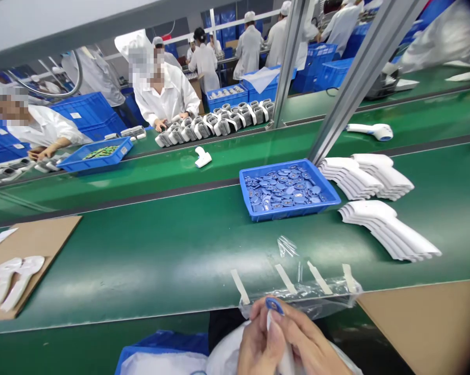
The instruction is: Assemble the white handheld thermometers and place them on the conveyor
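Blue-rimmed disc (274, 305), held between left hand (260, 346) and right hand (307, 338), each grip closed on it

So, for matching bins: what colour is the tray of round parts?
Bright blue: the tray, head view.

Two hands (262, 346), four tape strips (285, 278)

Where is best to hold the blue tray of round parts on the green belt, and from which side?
Grip the near long rim of the blue tray, coming from your side: that raised edge faces you with nothing against it, while stacked white plastic shells crowd the right.
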{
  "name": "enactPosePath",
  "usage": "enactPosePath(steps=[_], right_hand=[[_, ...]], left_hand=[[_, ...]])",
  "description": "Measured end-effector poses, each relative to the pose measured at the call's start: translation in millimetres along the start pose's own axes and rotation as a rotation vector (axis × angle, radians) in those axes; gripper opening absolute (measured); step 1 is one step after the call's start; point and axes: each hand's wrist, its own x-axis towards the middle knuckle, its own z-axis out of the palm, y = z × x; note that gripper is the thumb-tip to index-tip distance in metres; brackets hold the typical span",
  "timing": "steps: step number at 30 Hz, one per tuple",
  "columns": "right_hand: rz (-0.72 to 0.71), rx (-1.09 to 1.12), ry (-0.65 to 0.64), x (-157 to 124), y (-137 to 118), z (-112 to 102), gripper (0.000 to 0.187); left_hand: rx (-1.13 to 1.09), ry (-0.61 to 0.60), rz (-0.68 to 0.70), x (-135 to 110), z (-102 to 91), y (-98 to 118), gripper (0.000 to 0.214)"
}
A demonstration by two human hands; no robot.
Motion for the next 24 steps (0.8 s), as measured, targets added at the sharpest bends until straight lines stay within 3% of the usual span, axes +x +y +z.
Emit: enactPosePath(steps=[6,9,12,17,24], right_hand=[[-0.001,0.17,-0.246,45.4,-27.8,-8.4,0.031],[0.045,0.276,-0.248,77.9,-37.6,-10.7,0.025],[0.098,0.382,-0.223,99.6,-39.7,-10.3,0.025],[0.194,0.453,-0.243,117.7,-37.0,-11.4,0.024],[0.213,0.575,-0.343,127.6,-23.5,-23.0,0.025]], left_hand=[[-0.118,0.09,-0.102,24.1,5.2,30.0,0.068],[-0.13,0.161,-0.058,47.0,5.3,43.8,0.067],[-0.118,0.177,-0.127,68.6,-1.6,51.3,0.066],[-0.131,0.153,-0.149,87.2,-18.9,52.3,0.061],[-0.222,0.14,-0.175,89.4,-29.7,54.1,0.044]])
